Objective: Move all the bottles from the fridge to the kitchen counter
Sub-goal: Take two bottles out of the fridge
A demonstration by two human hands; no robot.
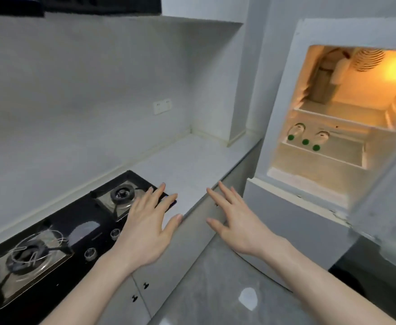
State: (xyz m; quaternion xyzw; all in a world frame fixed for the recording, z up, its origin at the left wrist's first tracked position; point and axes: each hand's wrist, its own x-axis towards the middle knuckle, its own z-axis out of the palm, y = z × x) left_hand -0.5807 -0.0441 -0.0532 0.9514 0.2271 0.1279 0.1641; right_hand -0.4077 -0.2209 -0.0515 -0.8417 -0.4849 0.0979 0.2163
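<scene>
The white fridge (283, 113) stands open at the right, lit yellow inside. On its lower shelf (333, 158) I see three green bottle caps (305, 142) and two pale round bottle tops (298, 128); the bottle bodies are mostly hidden. The grey kitchen counter (192, 160) runs from the stove to the fridge. My left hand (145, 221) hovers with fingers spread over the counter's front edge and the stove corner. My right hand (234, 214) is spread in front of the cabinet face, left of the fridge. Both hands hold nothing.
A black two-burner gas stove (51, 242) with knobs fills the counter's left part. The open fridge door (384, 184) juts out at the right edge. Cabinet doors with small black handles (145, 286) sit below the counter. A wall socket (162, 106) is on the back wall.
</scene>
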